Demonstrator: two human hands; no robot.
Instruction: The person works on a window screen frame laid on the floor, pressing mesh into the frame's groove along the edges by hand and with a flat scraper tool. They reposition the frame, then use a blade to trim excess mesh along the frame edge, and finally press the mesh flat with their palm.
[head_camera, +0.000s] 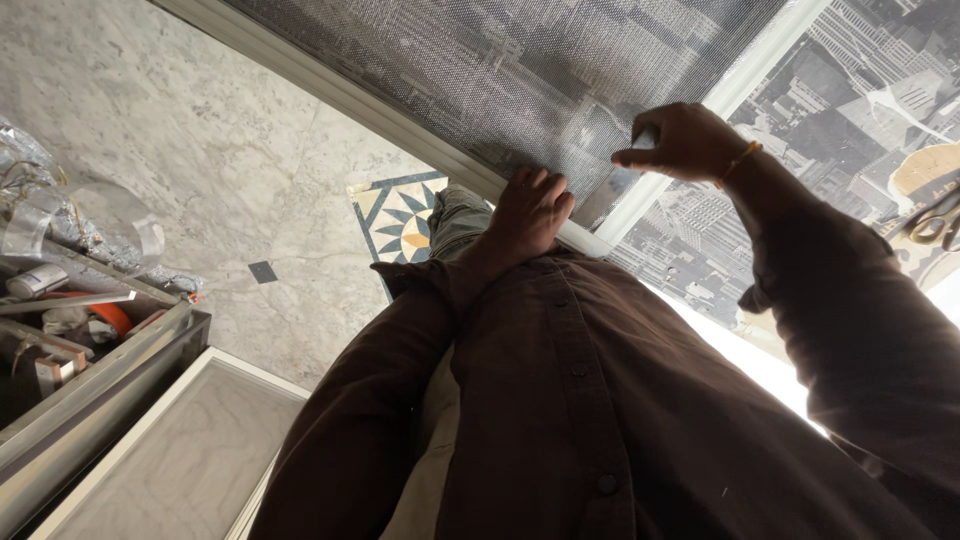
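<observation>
Over a pale marble floor (180, 130), seen from the head camera: pressing down on the white frame (600, 243) of a mesh screen panel (500, 70), left hand (530, 212) with fingers (548, 187) curled loosely over the frame's edge, knuckles up, nothing enclosed within them. Just to the side and slightly higher, right hand (680, 140) pinching a small pale object (646, 137), too hidden to identify, between thumb and bent fingers at the corner where the frame meets a second white bar (745, 75); orange thread bracelet (738, 160) circling that wrist. Lying flat across the top of the view, grey mesh stretched inside the frame, resting on a table surface covered with a black-and-white city print (690, 255). Filling the lower centre, dark brown buttoned shirt (560, 400) and both sleeves. Showing beyond the frame's near edge, a star-patterned inlaid tile (400, 220). Lying at far right on the print, scissors (935, 225). Crowding the left edge, clear plastic wrap (60, 215), metal rails (90, 390) and an orange-trimmed tool (105, 312). Lying at lower left, another white-framed panel (180, 460).
</observation>
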